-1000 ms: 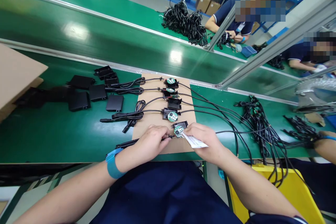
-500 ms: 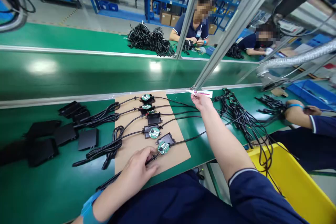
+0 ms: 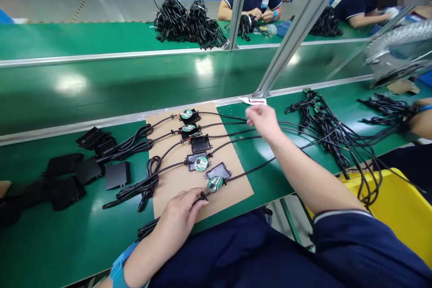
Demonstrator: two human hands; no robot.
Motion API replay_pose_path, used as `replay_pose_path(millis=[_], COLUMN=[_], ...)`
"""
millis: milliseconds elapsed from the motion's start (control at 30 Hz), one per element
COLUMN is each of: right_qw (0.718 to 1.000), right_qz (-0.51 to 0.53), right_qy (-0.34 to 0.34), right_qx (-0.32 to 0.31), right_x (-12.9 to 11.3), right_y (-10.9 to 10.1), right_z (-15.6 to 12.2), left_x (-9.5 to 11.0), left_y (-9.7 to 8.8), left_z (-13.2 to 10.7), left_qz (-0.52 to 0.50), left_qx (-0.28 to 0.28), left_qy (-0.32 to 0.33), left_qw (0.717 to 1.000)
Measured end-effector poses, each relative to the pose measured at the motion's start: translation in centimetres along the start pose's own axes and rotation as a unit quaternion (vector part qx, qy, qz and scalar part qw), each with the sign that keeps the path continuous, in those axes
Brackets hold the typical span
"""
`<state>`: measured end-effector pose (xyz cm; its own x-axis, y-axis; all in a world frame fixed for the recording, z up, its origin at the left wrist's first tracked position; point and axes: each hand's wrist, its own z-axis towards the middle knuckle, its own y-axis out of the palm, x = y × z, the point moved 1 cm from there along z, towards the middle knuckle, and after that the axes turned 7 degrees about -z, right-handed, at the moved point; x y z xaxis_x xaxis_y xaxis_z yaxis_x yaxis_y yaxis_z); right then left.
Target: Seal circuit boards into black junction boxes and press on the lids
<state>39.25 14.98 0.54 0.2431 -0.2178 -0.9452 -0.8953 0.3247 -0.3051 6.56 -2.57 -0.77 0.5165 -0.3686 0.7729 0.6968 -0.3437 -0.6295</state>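
At left, black plastic covers (image 3: 117,175) lie on the green tabletop (image 3: 81,243). Lower centre, the left hand (image 3: 184,207) has its grip pinching a black cable (image 3: 147,228) beside a round circuit board (image 3: 216,183) on cardboard (image 3: 172,187). Right of centre, the right hand (image 3: 262,120) hovers, fingers curled together, just below a white tube (image 3: 256,101). Farther right, tangled cables (image 3: 329,132) reach a yellow bin (image 3: 398,202).

The left hand (image 3: 182,210) hides part of the nearest cable (image 3: 147,228), print on the white tube (image 3: 257,101) is too small to read, and the right edge cuts off the yellow bin (image 3: 394,211).
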Motion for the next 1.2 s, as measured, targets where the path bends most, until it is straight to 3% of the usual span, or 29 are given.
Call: replay_pose_path(millis=[33,100,167,200,400,633,800,1200], right_qw=[0.985,0.903,0.844,0.831,0.806,0.800,0.787,0.745], right_qz=[-0.070,-0.167,-0.226,-0.246,-0.260,-0.271,-0.322,-0.388], right_qy=[-0.123,-0.294,-0.366,-0.381,-0.405,-0.409,-0.413,-0.400], right_qx=[-0.095,-0.266,-0.320,-0.323,-0.344,-0.345,-0.327,-0.367], right_x=[0.4,1.5,2.9,3.6,5.0,1.7,-0.2,-0.3], right_y=[-0.1,-0.2,0.0,0.2,1.0,-1.2,-1.8,-1.2], right_z=[-3.0,-8.7,-12.8,-14.1,-16.4,-18.5,-17.7,-17.0], left_x=[0.1,0.4,0.7,0.9,1.9,2.8,4.3,4.7], left_y=[-0.1,-0.2,-0.3,-0.4,-0.5,-0.2,0.4,2.4], left_z=[0.1,0.4,0.6,0.7,0.6,-0.3,0.1,0.2], left_qz=[-0.004,-0.008,-0.010,-0.011,-0.030,-0.029,0.000,0.008], left_qx=[-0.003,-0.005,-0.007,-0.010,-0.027,0.001,-0.034,-0.052], left_qy=[-0.004,-0.017,-0.036,-0.047,-0.103,-0.167,-0.162,-0.183], left_qw=[1.000,1.000,0.999,0.999,0.994,0.986,0.986,0.982])
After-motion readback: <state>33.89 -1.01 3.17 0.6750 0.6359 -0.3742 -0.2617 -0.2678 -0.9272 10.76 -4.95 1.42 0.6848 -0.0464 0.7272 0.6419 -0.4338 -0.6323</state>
